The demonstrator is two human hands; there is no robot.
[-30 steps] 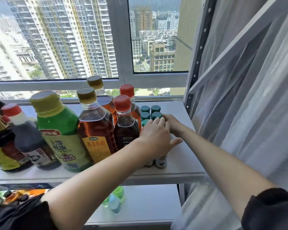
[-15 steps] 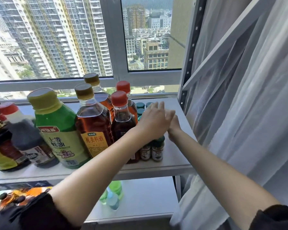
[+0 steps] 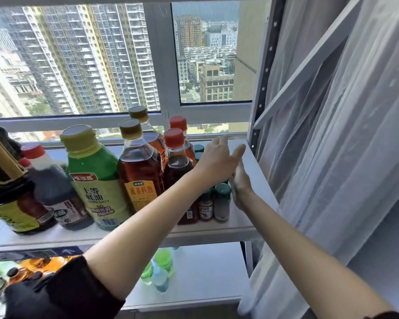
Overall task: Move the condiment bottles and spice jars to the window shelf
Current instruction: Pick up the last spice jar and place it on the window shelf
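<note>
Nearest, spice jars (image 3: 214, 201) clustered on the window shelf (image 3: 247, 223), just right of the tall condiment bottles (image 3: 138, 166). Above them, left hand (image 3: 217, 162) flat-fingered, holding nothing; right hand (image 3: 240, 180) beside the jars, seemingly open too, probably squaring the cluster.
</note>
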